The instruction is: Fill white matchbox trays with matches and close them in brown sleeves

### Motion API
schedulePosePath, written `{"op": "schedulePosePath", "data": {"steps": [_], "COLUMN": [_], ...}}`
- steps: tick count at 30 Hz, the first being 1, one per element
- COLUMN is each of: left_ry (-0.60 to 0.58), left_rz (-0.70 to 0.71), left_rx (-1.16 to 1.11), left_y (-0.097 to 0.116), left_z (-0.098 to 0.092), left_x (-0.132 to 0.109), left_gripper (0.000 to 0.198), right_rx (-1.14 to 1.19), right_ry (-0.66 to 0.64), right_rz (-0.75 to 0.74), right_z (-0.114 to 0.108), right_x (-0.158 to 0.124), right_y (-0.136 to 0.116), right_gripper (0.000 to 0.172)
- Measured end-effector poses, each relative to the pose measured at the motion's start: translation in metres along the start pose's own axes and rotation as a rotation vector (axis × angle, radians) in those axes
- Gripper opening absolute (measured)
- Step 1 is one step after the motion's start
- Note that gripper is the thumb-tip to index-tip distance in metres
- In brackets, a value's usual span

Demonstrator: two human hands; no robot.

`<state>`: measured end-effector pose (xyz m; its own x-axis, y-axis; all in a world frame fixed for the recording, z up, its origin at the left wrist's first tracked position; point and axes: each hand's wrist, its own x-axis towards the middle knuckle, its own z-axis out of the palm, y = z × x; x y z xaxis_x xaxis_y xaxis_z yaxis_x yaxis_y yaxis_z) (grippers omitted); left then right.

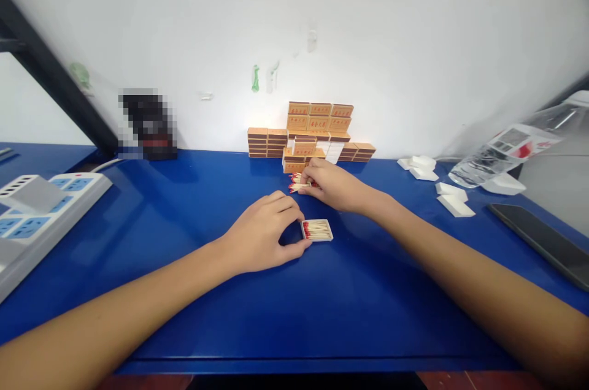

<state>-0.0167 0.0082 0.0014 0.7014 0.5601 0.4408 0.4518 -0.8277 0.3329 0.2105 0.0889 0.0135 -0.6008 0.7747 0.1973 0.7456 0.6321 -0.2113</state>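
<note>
My left hand [269, 232] curves round the left end of a small white matchbox tray [327, 239], thumb and fingers touching its edges. Inside the tray lies a layer of matches [318, 230] with red heads pointing left. Farther back, my right hand [329, 184] pinches at a loose pile of matches [296, 184] with red and dark heads; its fingers cover part of the pile. Just behind that hand stand stacked matchboxes [317, 124], orange-yellow with red print and dark striking sides.
White empty-looking trays [453, 200] lie to the right, near a tilted clear plastic bottle [488, 154] and a dark phone [540, 240]. A white power strip [73, 206] with a plugged-in adapter stands at the left of the blue table [294, 322]. The white wall rises behind.
</note>
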Motion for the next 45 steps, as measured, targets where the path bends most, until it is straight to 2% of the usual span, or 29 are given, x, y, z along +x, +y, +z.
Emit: {"op": "schedulePosePath", "data": {"steps": [8,14,20,30,41,45], "left_ry": [0.015,0.041,0.042,0.054,0.031,0.03], "left_rz": [-0.014,-0.053,-0.09,-0.095,-0.089,-0.07], "left_rx": [0.008,0.007,0.008,-0.007,-0.011,-0.027], "left_y": [-0.002,-0.007,-0.008,-0.01,-0.011,-0.011], "left_z": [0.001,0.002,0.0,0.002,0.002,0.001], "left_x": [0.0,0.0,0.001,0.002,-0.001,-0.001], "left_gripper": [0.018,0.022,0.02,0.019,0.021,0.021], "right_rx": [-0.018,0.163,0.229,0.209,0.2,0.24], "right_ry": [0.032,0.082,-0.056,-0.037,-0.119,-0.133], "right_rz": [-0.013,-0.02,-0.099,-0.098,-0.026,0.018], "right_z": [-0.011,-0.027,-0.025,-0.024,-0.02,-0.02], "right_x": [-0.018,-0.044,-0.063,-0.067,-0.068,-0.067], "right_y": [0.003,-0.005,-0.026,-0.029,-0.033,-0.033], "right_gripper": [0.016,0.019,0.014,0.011,0.006,0.012]}}
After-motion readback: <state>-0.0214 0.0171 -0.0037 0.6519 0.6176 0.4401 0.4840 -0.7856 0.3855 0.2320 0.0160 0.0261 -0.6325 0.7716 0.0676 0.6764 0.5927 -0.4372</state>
